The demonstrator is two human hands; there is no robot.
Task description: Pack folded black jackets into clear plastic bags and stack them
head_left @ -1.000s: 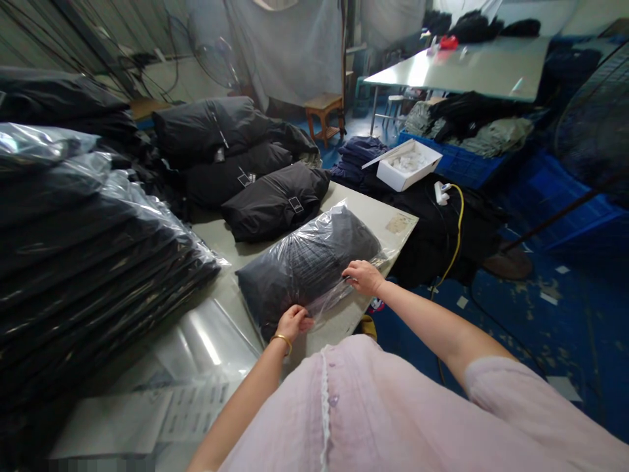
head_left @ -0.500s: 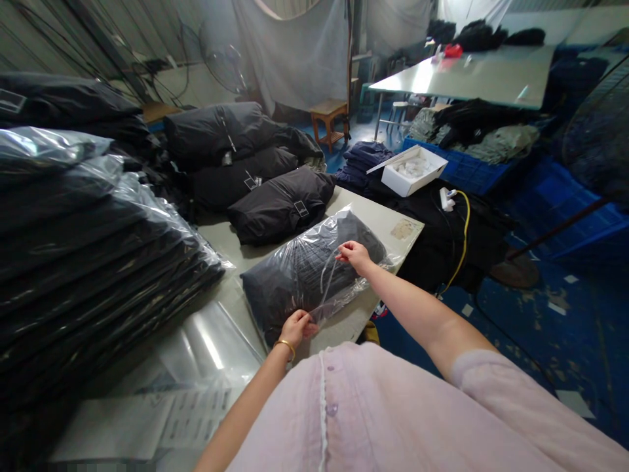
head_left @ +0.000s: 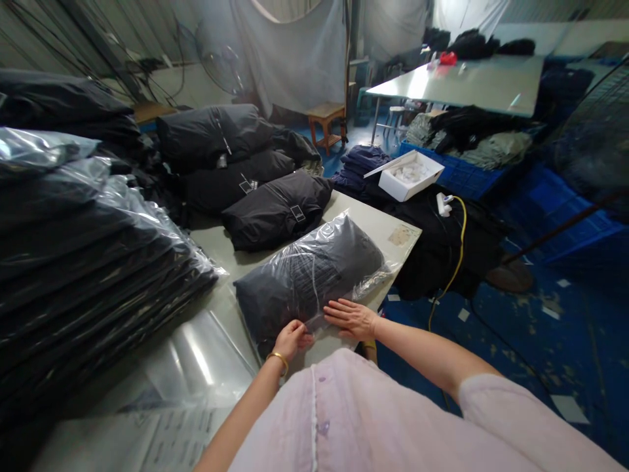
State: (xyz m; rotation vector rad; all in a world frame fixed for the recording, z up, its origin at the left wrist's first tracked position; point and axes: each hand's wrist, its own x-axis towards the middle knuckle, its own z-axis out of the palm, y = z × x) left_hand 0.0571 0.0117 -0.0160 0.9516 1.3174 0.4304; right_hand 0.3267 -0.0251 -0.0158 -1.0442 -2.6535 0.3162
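Note:
A dark folded garment in a clear plastic bag (head_left: 314,262) lies slantwise on the table. My left hand (head_left: 291,339) pinches the bag's near edge with thumb and fingers; a gold bangle is on the wrist. Just right of it, my right hand (head_left: 351,319) lies flat, fingers stretched out, on the bag's near edge. A thin pale strip (head_left: 315,278) curves over the bag's top; whether it is loose I cannot tell. Behind the bag rests a black folded garment (head_left: 278,208) with a square tag.
Bagged dark garments (head_left: 98,262) form a tall stack at left. Flat clear bags (head_left: 206,347) and a printed sheet (head_left: 181,436) lie near me. An open white box (head_left: 410,177) sits on dark cloth beyond the table (head_left: 378,219). A yellow cable (head_left: 462,242) hangs at right.
My right hand has come down from above the bag to its near edge and opened flat; the strip has left its fingers. My left hand keeps its pinch at the near edge.

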